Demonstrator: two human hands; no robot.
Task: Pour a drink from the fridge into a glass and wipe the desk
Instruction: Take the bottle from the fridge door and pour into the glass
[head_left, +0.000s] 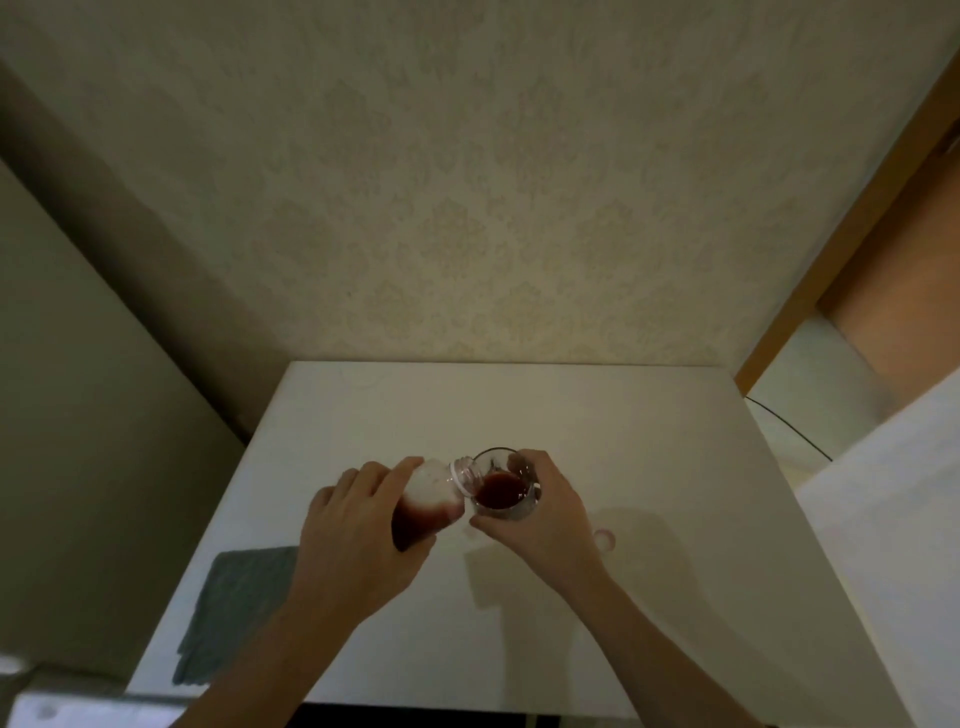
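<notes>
My left hand (358, 530) grips a clear plastic bottle (431, 499) of dark red drink, tilted to the right with its open mouth over the rim of a glass (503, 488). The glass stands on the white desk (519, 405) and holds dark red liquid about halfway up. My right hand (540, 512) wraps around the glass from the right. A small white bottle cap (604, 539) lies on the desk just right of my right wrist. A grey cloth (234, 608) lies flat near the desk's front left corner.
The desk stands against a patterned wall. A dark cable (789, 428) runs past its right edge. A wooden door frame (852, 218) rises at the right, and a white surface (883, 519) sits beside the desk at the right.
</notes>
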